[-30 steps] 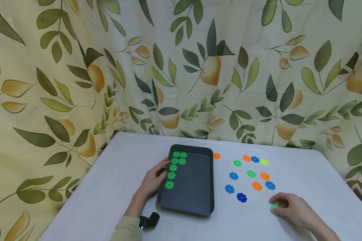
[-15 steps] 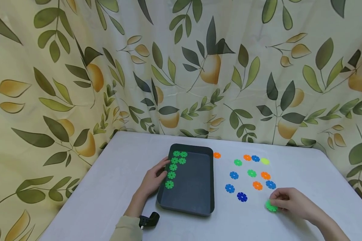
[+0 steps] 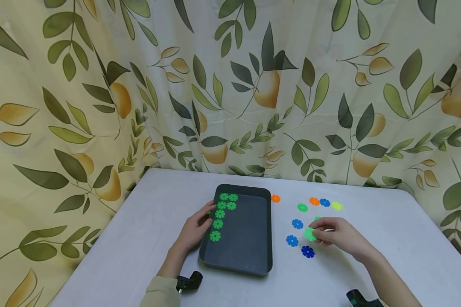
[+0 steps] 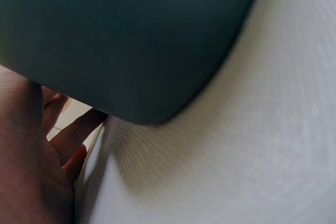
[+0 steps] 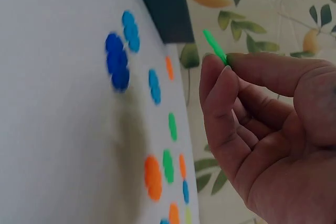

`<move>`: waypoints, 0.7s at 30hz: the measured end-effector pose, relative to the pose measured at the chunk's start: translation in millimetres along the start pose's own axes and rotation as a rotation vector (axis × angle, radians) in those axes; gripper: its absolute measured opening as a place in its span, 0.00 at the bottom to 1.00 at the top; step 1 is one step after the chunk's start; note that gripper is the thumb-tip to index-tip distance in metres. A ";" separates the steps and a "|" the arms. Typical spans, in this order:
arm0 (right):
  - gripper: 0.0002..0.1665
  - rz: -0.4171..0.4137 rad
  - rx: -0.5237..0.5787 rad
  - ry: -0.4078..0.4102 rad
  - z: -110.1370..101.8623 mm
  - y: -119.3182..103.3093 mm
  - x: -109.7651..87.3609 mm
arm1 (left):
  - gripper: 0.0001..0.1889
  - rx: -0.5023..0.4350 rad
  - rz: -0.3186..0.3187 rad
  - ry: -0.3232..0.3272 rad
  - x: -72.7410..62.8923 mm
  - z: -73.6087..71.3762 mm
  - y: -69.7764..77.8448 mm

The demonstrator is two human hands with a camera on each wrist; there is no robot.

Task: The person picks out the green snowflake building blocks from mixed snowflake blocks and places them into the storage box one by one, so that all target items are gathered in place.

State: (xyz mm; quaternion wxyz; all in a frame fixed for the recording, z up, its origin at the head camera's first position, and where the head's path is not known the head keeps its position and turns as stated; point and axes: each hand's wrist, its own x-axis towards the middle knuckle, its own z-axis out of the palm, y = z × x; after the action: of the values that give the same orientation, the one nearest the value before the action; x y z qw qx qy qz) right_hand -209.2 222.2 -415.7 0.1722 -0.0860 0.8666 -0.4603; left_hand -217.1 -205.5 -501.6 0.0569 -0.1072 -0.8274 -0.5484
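Note:
A green notched plastic disc [image 3: 310,234] is pinched between thumb and fingertips of my right hand [image 3: 342,234], raised above the table among loose discs. In the right wrist view, the pinched green disc [image 5: 214,46] shows edge-on. My left hand [image 3: 194,228] touches the left side of a dark grey rectangular tray [image 3: 249,243], its fingers loosely extended. Several green discs [image 3: 217,224] lie inside the tray along its left side and far left corner. The left wrist view shows the outer tray wall [image 4: 131,40] with my left hand [image 4: 31,150] against it.
Right of the tray lie blue discs [image 3: 292,241], a dark blue disc [image 3: 308,252], orange discs [image 3: 314,201], a green disc [image 3: 302,207] and a yellow disc [image 3: 336,206]. My right hand hides some others. A leaf-patterned curtain [image 3: 246,128] hangs behind the white table [image 3: 119,256].
My right hand has moved left and away from me, carrying the green disc from the near right up over the loose discs. My left hand and the tray stay put.

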 end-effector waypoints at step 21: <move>0.18 -0.124 0.218 0.013 68.0 -61.4 68.6 | 0.23 -0.007 0.003 -0.006 -0.1 -0.7 -0.2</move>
State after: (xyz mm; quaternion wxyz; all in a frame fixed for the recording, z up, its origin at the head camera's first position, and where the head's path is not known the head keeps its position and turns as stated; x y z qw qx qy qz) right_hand -247.6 114.4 -415.1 0.1461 -0.1174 0.8055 -0.5622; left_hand -217.0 -206.3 -501.6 0.0548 -0.1101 -0.8254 -0.5509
